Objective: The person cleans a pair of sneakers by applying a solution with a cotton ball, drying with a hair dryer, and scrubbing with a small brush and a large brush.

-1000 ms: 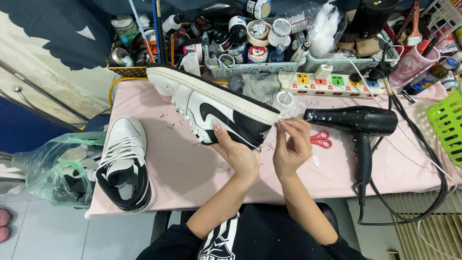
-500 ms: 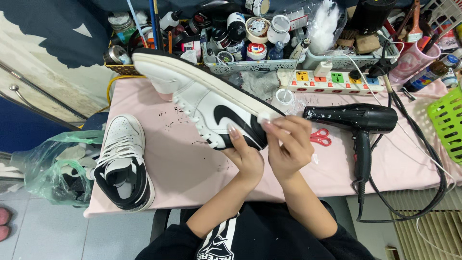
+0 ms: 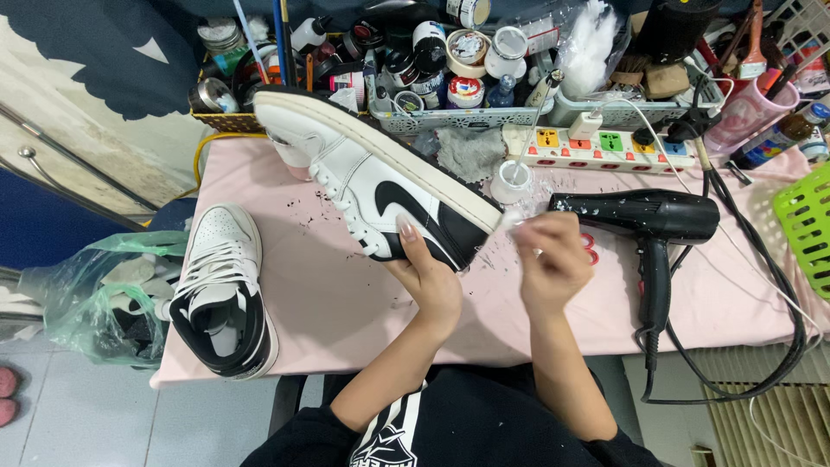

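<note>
My left hand [image 3: 428, 272] grips the ankle end of a white and black high-top sneaker [image 3: 372, 177], held on its side above the pink table [image 3: 328, 294], sole toward the far edge. My right hand [image 3: 553, 259] is closed by the sneaker's heel, pinching a small pale bit that is too blurred to identify. The matching second sneaker [image 3: 225, 294] lies at the table's left edge.
A black hair dryer [image 3: 648, 220] lies right of my hands, its cord looping off the table. A small white cup [image 3: 512, 180] and power strip [image 3: 596, 147] sit behind. Jars, bottles and brushes crowd trays [image 3: 450, 117] along the back. Green basket [image 3: 808, 233] far right, plastic bag [image 3: 95, 303] left.
The sneaker has swung so its toe points further up and left. My right hand moved from the sneaker's side to its heel end.
</note>
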